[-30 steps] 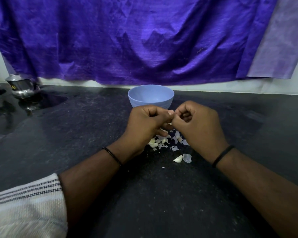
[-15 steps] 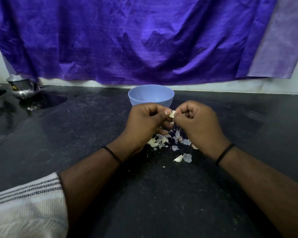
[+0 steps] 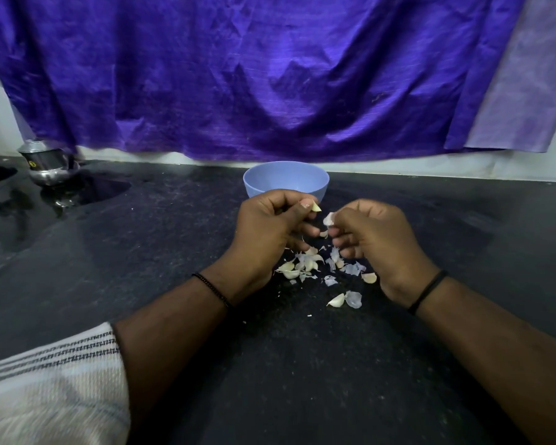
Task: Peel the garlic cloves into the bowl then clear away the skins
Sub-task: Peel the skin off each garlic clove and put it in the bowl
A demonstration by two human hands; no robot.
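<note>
Seen from the head camera, the left hand (image 3: 272, 226) pinches a small pale garlic clove (image 3: 316, 207) between its thumb and curled forefinger, so the clove juts out past the thumb tip. Its pointed end aims to the right and slightly down, its long axis running roughly across the frame. The right hand (image 3: 374, 242), just beside the left with a small gap between them, has its fingers curled and nips a whitish scrap of garlic skin (image 3: 328, 219) at the fingertips; the scrap sits a little lower than the clove and apart from it.

Below and between the hands, a scatter of white-lilac papery skins and unpeeled cloves (image 3: 305, 263) lies on the counter. A single cream clove (image 3: 336, 300) lies nearer the camera, touching a translucent curl of skin (image 3: 354, 299).

A round light-blue plastic bowl (image 3: 286, 181) stands upright just beyond the hands; what it holds cannot be seen. The surface is a dark speckled stone countertop (image 3: 174, 252), flecked with small crumbs. At the far left stands a shiny steel pot (image 3: 47, 165). A crumpled glossy purple cloth (image 3: 254, 75) hangs across the pale wall behind. Each wrist wears a thin black band, and a white sleeve with grey stripes (image 3: 52, 380) shows at the lower left.
</note>
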